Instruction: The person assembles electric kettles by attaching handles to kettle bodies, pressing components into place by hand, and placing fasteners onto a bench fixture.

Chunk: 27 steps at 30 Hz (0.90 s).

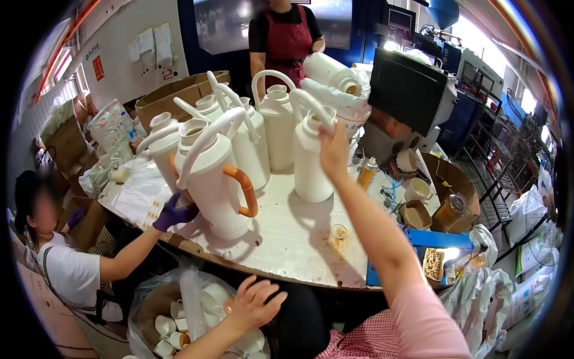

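My right hand (335,152) reaches across the table, closed at the top of a white jug (313,173), where the end of its loop handle (315,109) meets the neck. The jug stands upright. Nearer my body, my left hand (257,305) hovers with fingers apart and holds nothing. Below it is a clear plastic bag (190,296) with white cup-like parts (165,325) inside. Several more white jugs stand to the left; the front one (210,194) has an orange side handle (247,190). A co-worker's purple-gloved hand (175,213) is beside that jug.
A spray can (368,172) and a small clear cup (339,231) stand on the table (287,239). At the right edge is a blue device (433,239) with a lit lamp. Another person in a red apron (289,45) stands behind the table.
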Available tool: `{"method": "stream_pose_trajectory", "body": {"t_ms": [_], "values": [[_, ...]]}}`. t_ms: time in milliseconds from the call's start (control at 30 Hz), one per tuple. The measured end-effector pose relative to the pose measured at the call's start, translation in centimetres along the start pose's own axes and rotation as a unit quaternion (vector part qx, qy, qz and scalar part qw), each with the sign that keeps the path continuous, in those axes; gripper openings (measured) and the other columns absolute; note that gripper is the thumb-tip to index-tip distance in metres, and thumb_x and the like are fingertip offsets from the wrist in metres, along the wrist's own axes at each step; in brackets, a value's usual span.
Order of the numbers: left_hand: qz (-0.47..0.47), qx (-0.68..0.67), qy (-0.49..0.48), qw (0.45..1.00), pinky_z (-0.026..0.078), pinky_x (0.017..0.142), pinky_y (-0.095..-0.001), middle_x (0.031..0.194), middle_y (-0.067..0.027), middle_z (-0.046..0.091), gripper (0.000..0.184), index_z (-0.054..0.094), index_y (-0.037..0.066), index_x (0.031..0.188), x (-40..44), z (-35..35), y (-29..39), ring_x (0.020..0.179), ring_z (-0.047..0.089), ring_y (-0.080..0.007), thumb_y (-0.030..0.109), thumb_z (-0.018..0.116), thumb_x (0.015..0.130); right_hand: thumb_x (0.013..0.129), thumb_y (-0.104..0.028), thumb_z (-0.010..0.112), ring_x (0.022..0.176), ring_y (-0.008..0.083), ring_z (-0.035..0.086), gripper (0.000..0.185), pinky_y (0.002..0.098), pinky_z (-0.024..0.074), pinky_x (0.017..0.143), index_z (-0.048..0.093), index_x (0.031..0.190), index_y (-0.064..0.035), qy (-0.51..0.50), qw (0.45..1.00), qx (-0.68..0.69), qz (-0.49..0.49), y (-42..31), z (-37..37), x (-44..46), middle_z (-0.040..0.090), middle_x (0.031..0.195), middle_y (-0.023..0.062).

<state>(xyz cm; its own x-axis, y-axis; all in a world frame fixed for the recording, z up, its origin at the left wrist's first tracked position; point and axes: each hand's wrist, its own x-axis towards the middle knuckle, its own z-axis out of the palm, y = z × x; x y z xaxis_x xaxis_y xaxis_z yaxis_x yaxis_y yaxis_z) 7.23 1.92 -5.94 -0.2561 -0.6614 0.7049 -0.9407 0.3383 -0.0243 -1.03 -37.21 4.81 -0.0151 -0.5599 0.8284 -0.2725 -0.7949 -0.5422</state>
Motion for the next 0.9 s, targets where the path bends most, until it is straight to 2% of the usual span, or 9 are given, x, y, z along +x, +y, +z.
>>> {"method": "stream_pose_trajectory", "body": {"t_ms": [133, 300, 333, 500, 633, 700, 800, 867, 900], "values": [[0.002, -0.011, 0.097, 0.995, 0.040, 0.105, -0.0520, 0.114, -0.0068, 0.055, 0.034, 0.066, 0.017, 0.109, 6.3, -2.8, 2.2, 0.110, 0.053, -0.0292, 0.020, 0.080, 0.077, 0.101, -0.026, 0.062, 0.070, 0.0343, 0.058, 0.026, 0.0426, 0.0456, 0.066, 0.050, 0.101, -0.0030, -0.021, 0.998, 0.050, 0.018, -10.5, -8.2, -4.3, 0.059, 0.078, 0.0180], [-0.107, -0.021, 0.324, 0.940, 0.039, 0.105, -0.0508, 0.142, -0.0215, 0.036, 0.089, 0.036, 0.002, 0.141, 11.0, -8.4, 5.8, 0.114, 0.051, -0.0383, 0.033, 0.086, 0.074, 0.099, -0.031, 0.066, 0.068, 0.0371, 0.056, 0.031, 0.0429, 0.0458, 0.065, 0.053, 0.101, -0.0021, -0.232, 0.950, 0.208, 0.015, -17.4, -18.9, -3.9, 0.059, 0.076, 0.0209], [-0.109, -0.104, 0.230, 0.962, 0.044, 0.098, -0.0471, 0.147, -0.0223, 0.029, 0.104, 0.020, 0.001, 0.148, 10.9, -9.9, 6.7, 0.112, 0.050, -0.0344, 0.036, 0.085, 0.076, 0.100, -0.034, 0.063, 0.068, 0.0334, 0.054, 0.034, 0.0428, 0.0455, 0.066, 0.053, 0.102, -0.0016, -0.299, 0.937, 0.179, 0.005, -17.6, -19.9, -5.2, 0.057, 0.076, 0.0207], [-0.418, -0.559, 0.127, 0.705, 0.045, 0.057, -0.0214, 0.083, -0.0081, 0.061, 0.051, 0.029, 0.002, 0.141, 5.6, -6.9, 15.6, 0.061, 0.053, -0.0091, 0.008, 0.058, 0.099, 0.101, -0.035, 0.060, 0.101, 0.0333, 0.063, 0.048, 0.0413, 0.0489, 0.090, 0.048, 0.136, -0.0058, -0.527, 0.795, 0.182, 0.238, -11.6, -25.4, -15.8, 0.063, 0.117, 0.0214], [-0.552, -0.429, 0.205, 0.685, 0.040, 0.042, -0.0233, 0.067, -0.0026, 0.050, 0.045, 0.034, 0.005, 0.141, 0.4, -5.4, 17.3, 0.049, 0.046, -0.0087, 0.005, 0.047, 0.098, 0.083, -0.054, 0.075, 0.135, 0.0385, 0.047, 0.100, 0.0430, 0.0352, 0.116, 0.029, 0.154, -0.0003, -0.681, 0.677, 0.124, 0.251, -7.9, -32.7, -27.2, 0.045, 0.145, 0.0303], [-0.593, -0.432, 0.196, 0.651, 0.040, 0.044, -0.0224, 0.072, -0.0048, 0.056, 0.044, 0.038, 0.004, 0.140, -2.7, -5.8, 16.1, 0.049, 0.047, -0.0100, 0.004, 0.047, 0.097, 0.076, -0.058, 0.079, 0.134, 0.0390, 0.047, 0.108, 0.0446, 0.0354, 0.115, 0.030, 0.153, -0.0001, -0.663, 0.716, 0.096, 0.199, -8.7, -34.0, -27.7, 0.046, 0.145, 0.0288], [-0.640, -0.306, 0.046, 0.703, 0.053, 0.066, -0.0304, 0.092, -0.0112, 0.062, 0.041, 0.042, 0.002, 0.139, -8.8, -4.7, 12.7, 0.072, 0.061, -0.0180, 0.009, 0.048, 0.099, 0.064, -0.061, 0.084, 0.131, 0.0405, 0.048, 0.114, 0.0466, 0.0385, 0.112, 0.039, 0.149, 0.0005, -0.586, 0.796, 0.077, 0.129, -10.0, -35.5, -29.2, 0.050, 0.143, 0.0231], [-0.343, 0.185, -0.076, 0.918, 0.046, 0.099, -0.0418, 0.121, -0.0156, 0.059, 0.040, 0.047, 0.000, 0.138, -9.9, -3.9, 12.1, 0.109, 0.060, -0.0273, 0.021, 0.049, 0.103, 0.063, -0.061, 0.083, 0.128, 0.0410, 0.050, 0.111, 0.0467, 0.0403, 0.111, 0.042, 0.146, 0.0002, -0.572, 0.804, 0.092, 0.130, -9.5, -35.5, -29.3, 0.054, 0.138, 0.0237], [-0.328, 0.167, -0.100, 0.924, 0.046, 0.099, -0.0418, 0.121, -0.0156, 0.059, 0.040, 0.047, 0.000, 0.138, -8.2, -3.7, 12.4, 0.109, 0.060, -0.0273, 0.021, 0.049, 0.103, 0.063, -0.063, 0.083, 0.128, 0.0412, 0.051, 0.111, 0.0470, 0.0407, 0.110, 0.044, 0.146, -0.0003, -0.566, 0.803, 0.100, 0.161, -9.6, -35.8, -29.5, 0.055, 0.137, 0.0242]]}}
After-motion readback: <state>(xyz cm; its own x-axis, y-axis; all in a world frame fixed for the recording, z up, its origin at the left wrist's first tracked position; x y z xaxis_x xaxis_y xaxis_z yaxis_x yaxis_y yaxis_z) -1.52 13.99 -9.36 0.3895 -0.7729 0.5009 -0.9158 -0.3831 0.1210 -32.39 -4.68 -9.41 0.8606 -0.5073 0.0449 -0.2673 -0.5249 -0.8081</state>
